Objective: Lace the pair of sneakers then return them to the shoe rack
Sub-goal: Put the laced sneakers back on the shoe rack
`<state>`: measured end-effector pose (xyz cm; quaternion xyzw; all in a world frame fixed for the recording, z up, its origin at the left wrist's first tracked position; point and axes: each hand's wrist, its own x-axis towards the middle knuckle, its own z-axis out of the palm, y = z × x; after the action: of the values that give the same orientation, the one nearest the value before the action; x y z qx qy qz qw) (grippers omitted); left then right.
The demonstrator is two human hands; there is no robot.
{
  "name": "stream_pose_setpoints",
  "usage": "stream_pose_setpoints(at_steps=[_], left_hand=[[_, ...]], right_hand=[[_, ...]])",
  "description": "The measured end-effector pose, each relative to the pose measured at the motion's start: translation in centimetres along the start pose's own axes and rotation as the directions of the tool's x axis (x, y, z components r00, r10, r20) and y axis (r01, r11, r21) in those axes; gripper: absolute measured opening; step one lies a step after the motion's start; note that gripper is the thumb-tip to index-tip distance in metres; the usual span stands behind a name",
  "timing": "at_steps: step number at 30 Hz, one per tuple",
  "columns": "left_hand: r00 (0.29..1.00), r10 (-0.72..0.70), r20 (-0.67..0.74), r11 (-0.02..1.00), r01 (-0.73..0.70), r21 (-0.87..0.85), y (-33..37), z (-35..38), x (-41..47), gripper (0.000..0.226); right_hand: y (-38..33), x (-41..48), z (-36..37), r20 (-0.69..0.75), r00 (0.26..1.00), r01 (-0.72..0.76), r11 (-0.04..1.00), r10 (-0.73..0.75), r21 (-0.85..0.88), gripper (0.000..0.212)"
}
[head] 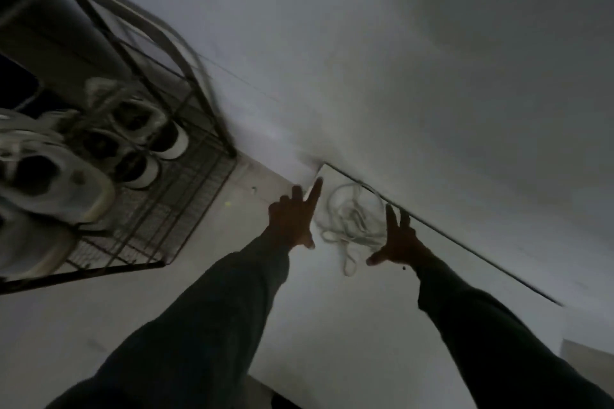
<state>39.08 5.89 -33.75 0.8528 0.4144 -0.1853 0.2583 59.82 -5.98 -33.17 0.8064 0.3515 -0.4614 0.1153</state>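
A loose tangle of white shoelaces [352,226] lies on the pale floor by the foot of the wall. My left hand [294,219] hovers just left of the tangle, fingers spread and empty. On the tangle's right side my right hand [398,241] is also spread, its fingers close to the laces and holding nothing. A dark wire shoe rack [172,209] stands at the left. White sneakers [50,183] sit on its shelves, with more pairs [143,129] behind them. The picture is dim and blurred.
A white wall [432,76] rises right behind the laces, its dark base line [465,242] running diagonally to the lower right. A dark rounded object [43,16] sits on top of the rack. Pale floor [332,325] lies between my sleeves.
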Motion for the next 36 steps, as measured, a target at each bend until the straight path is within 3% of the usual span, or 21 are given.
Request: stream_pose_setpoints(at_steps=[3,6,9,11,13,15,17,20,22,23,24,26,27,28,29,30,32,33,35,36], left_hand=[[0.985,0.111,-0.131,0.976,-0.083,0.204,3.7,3.0,4.4,0.121],[0.978,0.169,-0.123,0.970,-0.142,0.198,5.7,4.5,6.7,0.078],[0.951,0.187,-0.247,0.977,-0.206,-0.051,6.2,5.7,7.2,0.030],[0.965,0.116,-0.234,0.949,-0.177,-0.259,5.6,6.5,7.1,0.021],[0.997,0.027,-0.079,0.901,-0.058,-0.429,5.1,6.1,6.3,0.020],[0.999,-0.017,0.034,0.778,0.035,-0.627,4.2,5.3,5.6,0.022],[0.997,-0.071,0.002,0.614,0.046,-0.788,2.4,3.4,4.3,0.021],[0.952,-0.298,-0.062,0.229,0.009,-0.973,-1.2,-1.5,1.7,0.017],[0.909,-0.417,-0.003,-0.080,-0.040,-0.996,-4.6,-6.0,-0.4,0.011],[0.889,-0.458,0.013,-0.159,-0.067,-0.985,-6.0,-7.8,-1.3,0.011],[0.860,-0.510,-0.013,-0.164,-0.112,-0.980,-8.5,-10.1,-2.2,0.015],[0.842,-0.529,-0.104,-0.062,-0.161,-0.985,-11.3,-14.3,-4.3,0.018],[0.845,-0.509,-0.162,-0.012,-0.195,-0.981,-13.2,-16.7,-5.7,0.028],[0.865,-0.471,-0.173,-0.042,-0.218,-0.975,-14.3,-18.8,-6.7,0.041],[0.879,-0.441,-0.181,-0.071,-0.236,-0.969,-16.2,-20.6,-7.5,0.056],[0.875,-0.419,-0.242,-0.024,-0.277,-0.961,-17.5,-22.1,-7.8,0.066],[0.836,-0.486,-0.254,-0.089,-0.336,-0.938,-21.2,-24.0,-8.2,0.070],[0.823,-0.534,-0.196,-0.184,-0.339,-0.923,-22.8,-24.8,-8.3,0.067],[0.839,-0.532,-0.113,-0.295,-0.309,-0.904,-26.3,-26.1,-9.1,0.054],[0.844,-0.529,-0.083,-0.302,-0.279,-0.912,-27.7,-26.4,-9.5,0.048]], right_hand=[[0.6,3.8,0.7,-0.009,0.986,0.161,0.980,-0.164,-0.117,0.151],[-1.2,5.7,3.8,-0.080,0.970,0.205,0.951,-0.228,-0.231,0.148],[-2.7,5.0,6.2,-0.349,0.899,0.161,0.941,-0.264,-0.299,0.123],[-3.6,4.7,7.2,-0.453,0.851,0.231,0.964,-0.265,-0.129,0.101],[-4.4,4.6,7.9,-0.450,0.865,0.310,0.941,-0.221,0.134,0.074],[-5.7,4.6,7.6,-0.399,0.900,0.322,0.887,-0.178,0.330,0.039],[-8.0,4.3,6.3,-0.370,0.908,0.344,0.853,-0.196,0.392,0.017],[-13.7,2.6,2.5,-0.362,0.874,0.443,0.839,-0.325,0.315,0.013],[-19.3,0.4,-0.8,-0.369,0.825,0.558,0.725,-0.429,0.404,0.010],[-21.6,-1.1,-2.4,-0.359,0.809,0.586,0.684,-0.465,0.434,0.008],[-25.0,-2.8,-4.1,-0.325,0.792,0.610,0.656,-0.517,0.443,0.009],[-30.3,-5.6,-6.6,-0.215,0.747,0.652,0.630,-0.629,0.421,0.013],[-33.6,-7.1,-7.5,-0.158,0.719,0.671,0.617,-0.677,0.412,0.016],[-36.2,-7.9,-8.1,-0.138,0.697,0.688,0.601,-0.704,0.406,0.016],[-39.2,-8.8,-8.5,-0.145,0.673,0.708,0.575,-0.725,0.409,0.013],[-41.5,-9.4,-8.9,-0.182,0.664,0.721,0.555,-0.726,0.416,0.010],[-46.0,-10.0,-9.1,-0.279,0.647,0.742,0.503,-0.710,0.443,0.011],[-47.8,-9.7,-9.0,-0.323,0.648,0.746,0.490,-0.690,0.451,0.012],[-51.2,-8.6,-8.3,-0.369,0.634,0.769,0.505,-0.679,0.393,0.020],[-52.5,-8.0,-7.9,-0.385,0.619,0.785,0.522,-0.685,0.332,0.018]])
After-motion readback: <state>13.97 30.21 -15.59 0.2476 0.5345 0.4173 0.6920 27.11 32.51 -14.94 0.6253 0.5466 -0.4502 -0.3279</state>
